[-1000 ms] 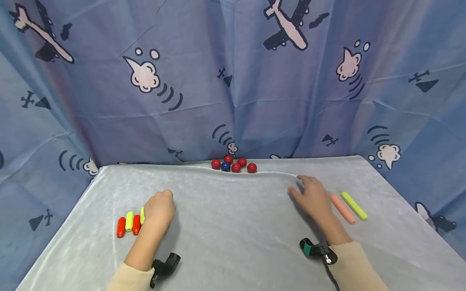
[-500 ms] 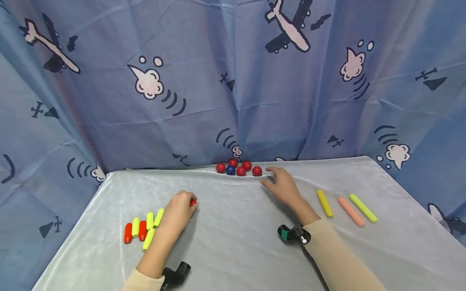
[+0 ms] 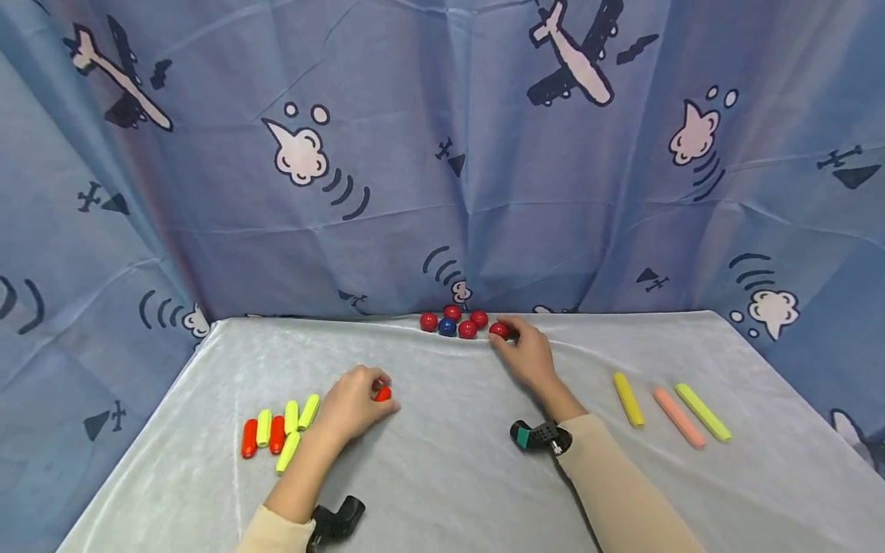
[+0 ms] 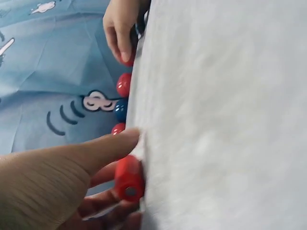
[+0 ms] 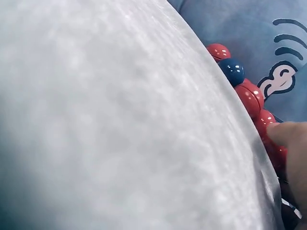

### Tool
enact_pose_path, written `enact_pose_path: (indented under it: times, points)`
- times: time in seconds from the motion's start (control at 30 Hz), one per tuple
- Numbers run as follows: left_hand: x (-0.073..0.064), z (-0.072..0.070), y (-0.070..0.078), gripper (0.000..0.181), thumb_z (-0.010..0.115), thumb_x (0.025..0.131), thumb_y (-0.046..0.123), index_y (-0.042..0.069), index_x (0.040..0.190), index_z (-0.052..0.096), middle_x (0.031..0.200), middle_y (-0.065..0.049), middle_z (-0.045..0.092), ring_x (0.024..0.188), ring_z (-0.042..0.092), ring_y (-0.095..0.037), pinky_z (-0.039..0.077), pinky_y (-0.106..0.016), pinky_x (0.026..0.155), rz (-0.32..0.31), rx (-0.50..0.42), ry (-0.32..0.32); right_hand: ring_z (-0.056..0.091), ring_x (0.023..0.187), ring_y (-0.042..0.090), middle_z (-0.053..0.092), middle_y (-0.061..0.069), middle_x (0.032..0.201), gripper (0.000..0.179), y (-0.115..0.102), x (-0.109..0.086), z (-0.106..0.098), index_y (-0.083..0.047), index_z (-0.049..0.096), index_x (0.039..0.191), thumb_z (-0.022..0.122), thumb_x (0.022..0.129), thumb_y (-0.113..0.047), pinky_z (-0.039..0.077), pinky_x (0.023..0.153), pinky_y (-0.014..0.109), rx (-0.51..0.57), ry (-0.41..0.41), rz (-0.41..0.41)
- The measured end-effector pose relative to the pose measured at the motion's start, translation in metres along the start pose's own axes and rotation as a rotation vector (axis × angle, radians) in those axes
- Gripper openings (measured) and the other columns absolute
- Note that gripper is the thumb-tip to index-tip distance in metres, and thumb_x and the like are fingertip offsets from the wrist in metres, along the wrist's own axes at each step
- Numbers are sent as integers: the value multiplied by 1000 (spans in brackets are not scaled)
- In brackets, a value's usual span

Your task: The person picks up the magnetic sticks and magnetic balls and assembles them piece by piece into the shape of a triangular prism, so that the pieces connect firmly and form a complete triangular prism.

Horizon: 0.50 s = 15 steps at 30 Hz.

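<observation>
In the head view my left hand (image 3: pixel 353 403) is spread around a short red cylinder (image 3: pixel 382 394) on the pale cloth. The left wrist view shows a small hole in the end of this red cylinder (image 4: pixel 129 178); my thumb stands apart above it and the fingers lie behind it. At the far edge my right hand (image 3: pixel 531 357) has its thumb and a finger around a red ball (image 3: pixel 498 330), the rightmost of its group. In the right wrist view the right thumb (image 5: pixel 290 133) is against a red ball, and the other fingers are mostly hidden.
More red balls (image 3: pixel 467 329) and a blue ball (image 3: pixel 447 327) sit along the back edge by the curtain (image 3: pixel 387 153). Several red and lime cylinders (image 3: pixel 277 435) lie at left. Yellow (image 3: pixel 628 399), pink (image 3: pixel 679 417) and lime sticks (image 3: pixel 703 412) lie at right.
My left hand has moved right from the cylinder group with the red cylinder, and its thumb now stands away. My right hand has moved left to the rightmost red ball, uncovering the yellow stick.
</observation>
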<state>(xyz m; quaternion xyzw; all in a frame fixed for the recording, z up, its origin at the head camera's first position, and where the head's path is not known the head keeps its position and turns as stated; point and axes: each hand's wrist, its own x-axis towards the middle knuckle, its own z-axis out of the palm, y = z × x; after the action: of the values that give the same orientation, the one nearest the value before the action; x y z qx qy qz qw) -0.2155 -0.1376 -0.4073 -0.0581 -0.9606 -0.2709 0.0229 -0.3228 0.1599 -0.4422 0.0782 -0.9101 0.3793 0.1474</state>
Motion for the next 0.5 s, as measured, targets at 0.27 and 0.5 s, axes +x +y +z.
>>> enact_pose_path:
  times: [0.27, 0.5]
  points:
    - [0, -7, -4, 20, 82, 83, 15, 9, 101, 75, 90, -2, 68, 80, 58, -16, 51, -36, 76, 2, 3, -29, 66, 111, 34, 71, 20, 118, 39, -1, 1, -3, -3, 65, 128, 71, 95, -22, 50, 97, 48, 42, -7, -16]
    - [6, -4, 1, 17, 80, 85, 13, 11, 101, 75, 88, 0, 70, 79, 60, -13, 51, -34, 75, 34, -34, -34, 72, 101, 22, 72, 17, 115, 38, -3, -1, -7, -4, 66, 126, 73, 94, -24, 59, 86, 31, 274, 8, 89]
